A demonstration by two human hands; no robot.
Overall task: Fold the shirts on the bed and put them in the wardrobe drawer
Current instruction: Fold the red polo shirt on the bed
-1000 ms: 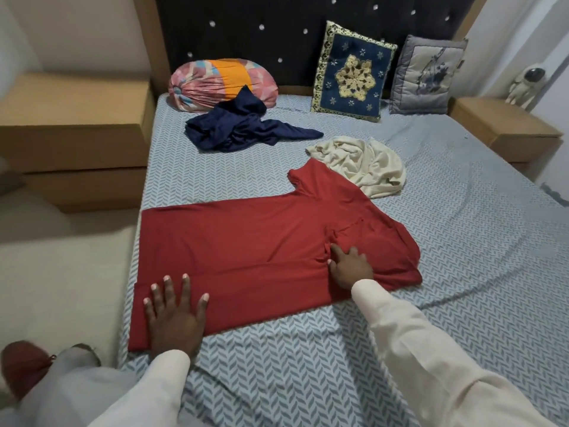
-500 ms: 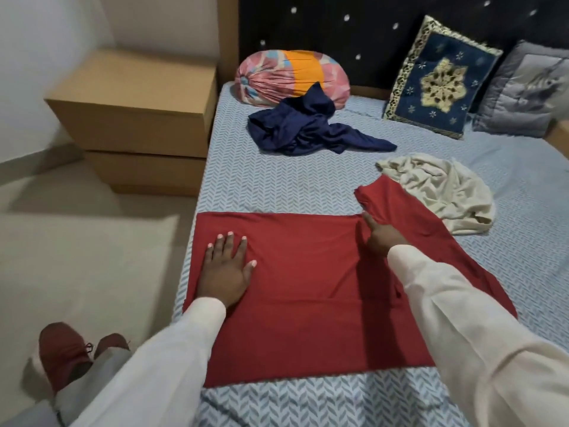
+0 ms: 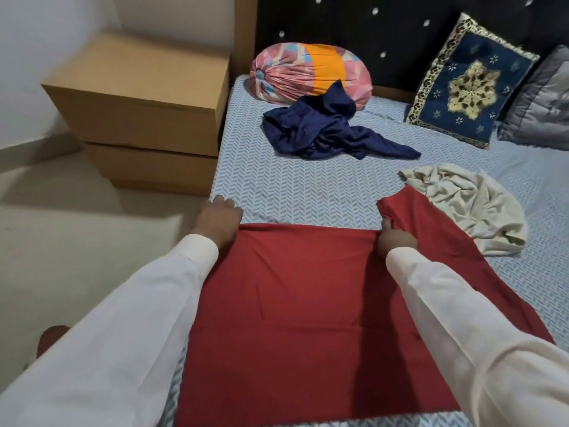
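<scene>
**Both hands at the far edge of the red shirt**

The red shirt [image 3: 292,303] lies flat across the near part of the bed [image 3: 292,186], its body spread smooth and one sleeve angled up and to the right. The left hand [image 3: 219,221] sits at the shirt's far left corner, by the bed's edge, with fingers curled down onto the sheet; whether its grip has any cloth in it I cannot tell. The right hand [image 3: 395,238] is at the far edge where the sleeve joins the body, its grip pinched on a fold of red cloth with the thumb up against the sleeve.

A crumpled cream shirt [image 3: 462,204] lies just beside that sleeve, touching it. A crumpled navy shirt [image 3: 326,134] lies further up the bed, resting against a pink and orange bolster [image 3: 311,72]. A blue cushion [image 3: 468,84] and a grey cushion [image 3: 542,103] lean on the dark headboard [image 3: 385,26]. Two brown boxes [image 3: 138,118] are stacked on the floor left of the bed.
</scene>
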